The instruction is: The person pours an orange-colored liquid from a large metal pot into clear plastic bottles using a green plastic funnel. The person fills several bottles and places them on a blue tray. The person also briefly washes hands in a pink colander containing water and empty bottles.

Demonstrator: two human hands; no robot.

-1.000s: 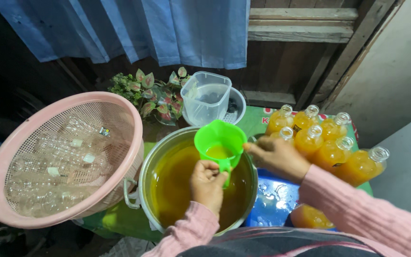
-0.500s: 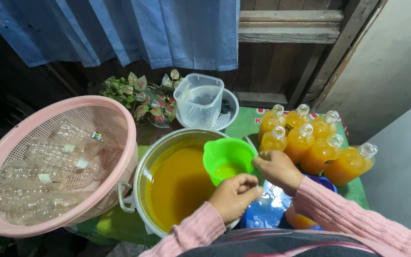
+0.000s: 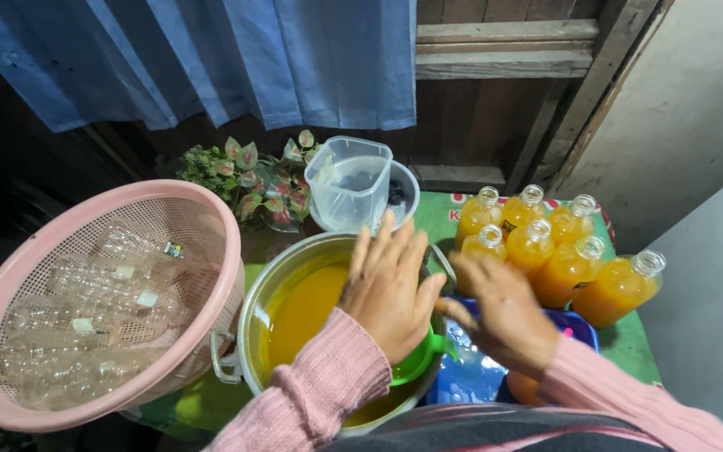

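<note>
Seven clear bottles [image 3: 546, 251] of orange liquid stand uncapped in a cluster on the green-covered worktop [image 3: 629, 339], so a good share of the bottling looks done, while the pink mesh basket [image 3: 102, 310] on the left holds a heap of empty clear bottles, which I judge to be what is left. The big metal pot [image 3: 294, 310] in the middle is well filled with the same orange liquid. The left hand [image 3: 391, 289] is spread open with fingers fanned, hovering over the pot's right side and gripping nothing; just beneath it the green funnel [image 3: 420, 360] peeks out at the pot's rim. The right hand [image 3: 504, 314] hangs loosely curled and blurred over a blue tub [image 3: 479, 381]; whether it holds anything I cannot tell. Another orange-filled bottle seems to lie in that tub, mostly hidden by the pink sleeve. Behind the pot stand an empty clear measuring jug [image 3: 349, 184] in a pale bowl and a small leafy plant [image 3: 248, 172]
</note>
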